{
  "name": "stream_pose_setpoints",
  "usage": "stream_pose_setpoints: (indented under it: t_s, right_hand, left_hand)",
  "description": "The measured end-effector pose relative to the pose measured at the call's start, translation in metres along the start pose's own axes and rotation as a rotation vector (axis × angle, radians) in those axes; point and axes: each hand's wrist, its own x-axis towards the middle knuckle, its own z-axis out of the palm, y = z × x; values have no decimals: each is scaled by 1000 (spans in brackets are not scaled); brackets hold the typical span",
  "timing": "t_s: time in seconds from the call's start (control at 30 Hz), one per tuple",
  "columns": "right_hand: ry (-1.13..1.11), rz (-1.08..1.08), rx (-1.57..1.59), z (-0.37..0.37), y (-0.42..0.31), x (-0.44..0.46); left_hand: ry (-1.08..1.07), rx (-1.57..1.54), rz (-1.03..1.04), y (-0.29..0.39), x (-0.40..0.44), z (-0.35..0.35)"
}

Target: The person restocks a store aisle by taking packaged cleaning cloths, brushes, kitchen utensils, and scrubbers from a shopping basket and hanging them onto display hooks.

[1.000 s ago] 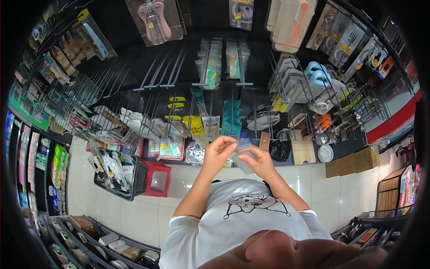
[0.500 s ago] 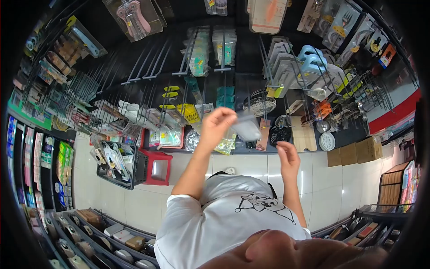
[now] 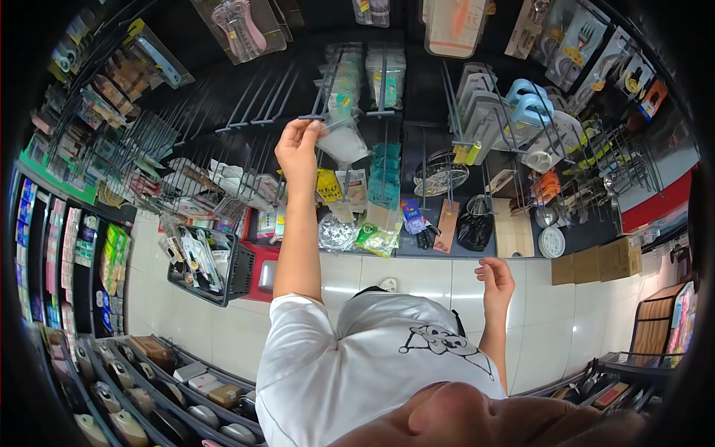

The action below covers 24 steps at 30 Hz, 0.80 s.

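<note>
One black, slatted plastic basket [image 3: 240, 274], heaped with packaged goods [image 3: 201, 259], stands beside one red plastic stool [image 3: 261, 257]. Next, the left hand [image 3: 298, 149] has its grip pinched together on the edge of one limp, cloudy-clear plastic bag [image 3: 346, 144], tilted near a slim metal hook [image 3: 311, 117]. Farther right, the right hand [image 3: 497, 284] has its grip loosely apart, fingers curled, near one pale, rectangular wooden board [image 3: 511, 231]. Beyond sit one round white dish [image 3: 552, 243] and three boxy brown cardboard cartons [image 3: 586, 266].

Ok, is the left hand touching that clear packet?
Touching. The head view shows the left hand pinching the clear packet by its edge.
</note>
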Motion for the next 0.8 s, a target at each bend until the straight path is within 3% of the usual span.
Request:
stream_pose_setpoints:
  t_s: [0.8]
  right_hand:
    - [-59,34,18,-7,13,-25]
  left_hand:
    - [-52,64,14,-8,17,2]
